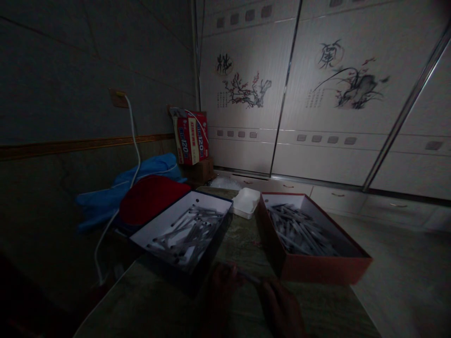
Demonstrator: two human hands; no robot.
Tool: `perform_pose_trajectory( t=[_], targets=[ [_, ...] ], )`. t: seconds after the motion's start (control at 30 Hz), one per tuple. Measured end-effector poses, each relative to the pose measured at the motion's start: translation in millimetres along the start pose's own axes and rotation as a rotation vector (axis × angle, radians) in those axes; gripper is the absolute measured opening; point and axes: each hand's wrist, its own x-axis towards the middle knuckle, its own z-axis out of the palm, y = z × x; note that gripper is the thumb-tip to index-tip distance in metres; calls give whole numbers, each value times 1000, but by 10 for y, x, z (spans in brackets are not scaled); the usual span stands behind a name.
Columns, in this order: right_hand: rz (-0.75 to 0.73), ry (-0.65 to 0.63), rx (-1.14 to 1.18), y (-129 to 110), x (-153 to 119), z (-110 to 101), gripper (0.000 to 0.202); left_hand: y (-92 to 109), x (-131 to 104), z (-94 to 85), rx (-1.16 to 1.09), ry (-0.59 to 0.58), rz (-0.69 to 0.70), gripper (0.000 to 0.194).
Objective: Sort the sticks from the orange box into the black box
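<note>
Grey pen [251, 277] runs between right hand [280, 300] and left hand [225, 278], its ends gripped in both, over the table [243, 249]. Beyond, a navy box [215, 199] and red box [324, 268] hold loose pens [299, 230]; then a white tray [246, 202], a wardrobe [243, 155].

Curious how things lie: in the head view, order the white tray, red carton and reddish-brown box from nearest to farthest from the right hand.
From the right hand:
1. Reddish-brown box, ahead and right.
2. White tray, ahead, slightly left.
3. Red carton, far back left.
</note>
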Motion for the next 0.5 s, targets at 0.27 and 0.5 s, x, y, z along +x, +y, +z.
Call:
perform_pose_trajectory(
  t=[0.27, 0.5],
  targets=[
    [18, 63, -14, 108, -25, 103, 54, 70, -57, 31, -12, 31, -8, 37],
    [-64, 100, -58, 139, -62, 76, 51, 16, -5, 46, -36, 71, -38, 41]
  ],
)
